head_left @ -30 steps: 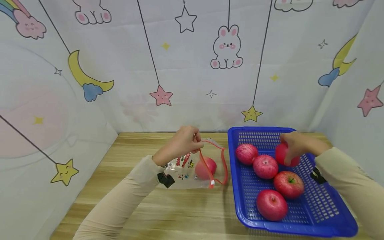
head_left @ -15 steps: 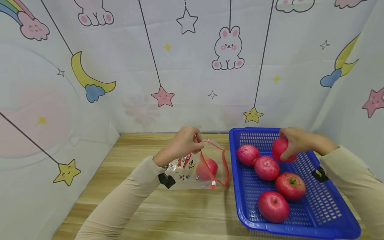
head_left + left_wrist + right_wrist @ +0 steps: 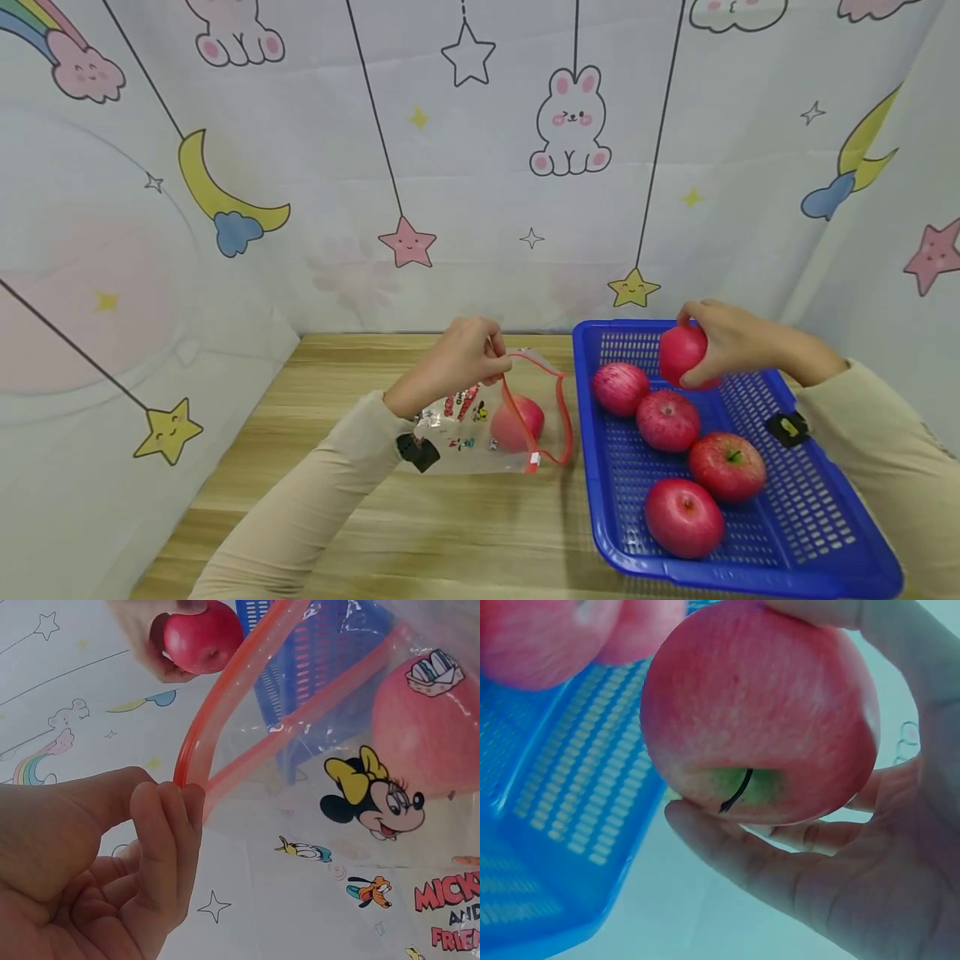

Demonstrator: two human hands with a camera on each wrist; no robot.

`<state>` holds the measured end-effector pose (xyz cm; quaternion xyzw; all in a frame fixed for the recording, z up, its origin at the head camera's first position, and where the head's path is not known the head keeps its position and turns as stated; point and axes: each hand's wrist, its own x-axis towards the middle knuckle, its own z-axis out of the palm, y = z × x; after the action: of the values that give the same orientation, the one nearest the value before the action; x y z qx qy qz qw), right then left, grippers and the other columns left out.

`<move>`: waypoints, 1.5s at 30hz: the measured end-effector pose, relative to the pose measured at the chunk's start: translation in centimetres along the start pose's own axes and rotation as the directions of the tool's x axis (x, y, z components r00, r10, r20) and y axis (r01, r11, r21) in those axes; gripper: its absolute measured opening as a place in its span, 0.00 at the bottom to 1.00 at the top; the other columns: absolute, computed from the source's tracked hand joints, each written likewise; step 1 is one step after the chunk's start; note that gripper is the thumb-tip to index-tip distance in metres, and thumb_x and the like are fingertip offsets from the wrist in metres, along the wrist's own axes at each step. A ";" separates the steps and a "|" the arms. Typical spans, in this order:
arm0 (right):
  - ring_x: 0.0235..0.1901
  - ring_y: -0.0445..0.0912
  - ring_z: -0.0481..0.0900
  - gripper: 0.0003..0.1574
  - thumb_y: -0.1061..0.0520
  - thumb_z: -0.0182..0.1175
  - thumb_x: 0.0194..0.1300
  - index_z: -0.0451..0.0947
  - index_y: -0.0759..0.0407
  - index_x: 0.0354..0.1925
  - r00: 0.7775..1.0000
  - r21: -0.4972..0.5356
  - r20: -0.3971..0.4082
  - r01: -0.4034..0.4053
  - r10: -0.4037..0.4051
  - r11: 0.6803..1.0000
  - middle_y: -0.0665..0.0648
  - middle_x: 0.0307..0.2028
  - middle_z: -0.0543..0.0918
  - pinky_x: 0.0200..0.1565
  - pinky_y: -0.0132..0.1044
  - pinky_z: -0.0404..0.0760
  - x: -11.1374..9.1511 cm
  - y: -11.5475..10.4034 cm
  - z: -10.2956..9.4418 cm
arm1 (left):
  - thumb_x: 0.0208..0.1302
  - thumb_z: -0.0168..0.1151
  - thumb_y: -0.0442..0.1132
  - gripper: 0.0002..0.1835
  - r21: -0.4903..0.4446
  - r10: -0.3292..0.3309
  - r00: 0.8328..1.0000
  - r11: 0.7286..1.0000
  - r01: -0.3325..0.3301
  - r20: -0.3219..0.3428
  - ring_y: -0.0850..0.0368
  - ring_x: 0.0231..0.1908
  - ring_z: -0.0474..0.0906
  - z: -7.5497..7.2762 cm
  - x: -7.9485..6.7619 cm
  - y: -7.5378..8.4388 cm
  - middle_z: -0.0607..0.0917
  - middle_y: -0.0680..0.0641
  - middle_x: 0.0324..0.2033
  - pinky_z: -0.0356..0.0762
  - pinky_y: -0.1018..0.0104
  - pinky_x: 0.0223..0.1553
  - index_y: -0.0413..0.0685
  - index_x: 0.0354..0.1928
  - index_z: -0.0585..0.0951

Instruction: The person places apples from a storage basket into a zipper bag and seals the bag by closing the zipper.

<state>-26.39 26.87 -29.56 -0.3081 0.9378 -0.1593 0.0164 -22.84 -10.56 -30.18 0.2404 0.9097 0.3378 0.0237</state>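
My left hand point(image 3: 467, 354) pinches the red-edged mouth of a clear zip bag point(image 3: 300, 802) printed with cartoon characters, holding the opening apart toward the right. One red apple point(image 3: 516, 423) lies inside the bag, seen through the plastic. My right hand point(image 3: 731, 340) grips another red apple point(image 3: 757, 712) above the far part of the blue basket point(image 3: 592, 467), thumb and fingers curled round its sides. In the right wrist view its dark stem sits in a greenish hollow. Several apples point(image 3: 684, 517) lie in the basket below.
The blue basket stands on the right side of the wooden table point(image 3: 420, 533), close beside the bag's mouth. Behind the table hangs a white cloth point(image 3: 480, 275) printed with stars, moons and rabbits, and it also runs along both sides.
My right hand has lifted its apple from among the others in the basket and moved it up and to the left. The left hand keeps its pinch on the bag, nearly still.
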 end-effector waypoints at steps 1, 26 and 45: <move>0.35 0.47 0.74 0.40 0.47 0.78 0.41 0.72 0.66 0.46 1.000 0.007 -0.012 0.017 -0.017 1.000 0.55 0.36 0.77 0.31 0.37 0.78 0.1 -0.3 -0.1 | 0.62 0.60 0.28 0.05 0.002 0.001 1.000 1.000 -0.001 -0.001 0.56 0.18 0.78 0.0 0.0 0.0 0.81 0.51 0.16 0.70 0.71 0.22 0.40 0.28 0.78; 0.37 0.46 0.77 0.39 0.47 0.76 0.43 0.73 0.62 0.50 0.980 0.067 -0.025 0.201 -0.199 0.977 0.52 0.38 0.79 0.36 0.39 0.81 3.7 -7.0 1.3 | 0.62 0.60 0.28 0.05 0.012 0.019 1.000 1.000 -0.019 -0.006 0.59 0.18 0.77 0.1 0.3 -0.1 0.81 0.51 0.16 0.71 0.72 0.21 0.40 0.28 0.78; 0.44 0.50 0.76 0.39 0.52 0.75 0.45 0.65 0.63 0.49 0.960 0.184 0.030 0.270 -0.280 0.945 0.57 0.42 0.75 0.39 0.39 0.83 6.2 -11.1 4.0 | 0.61 0.61 0.28 0.06 0.017 0.032 0.998 0.999 -0.031 -0.047 0.61 0.16 0.77 0.1 0.6 0.1 0.81 0.51 0.15 0.70 0.72 0.19 0.39 0.26 0.78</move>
<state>-24.56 13.70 -29.52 -0.4373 0.8669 -0.2346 0.0473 -23.26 -10.14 -30.13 0.2468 0.9089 0.3362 -0.0052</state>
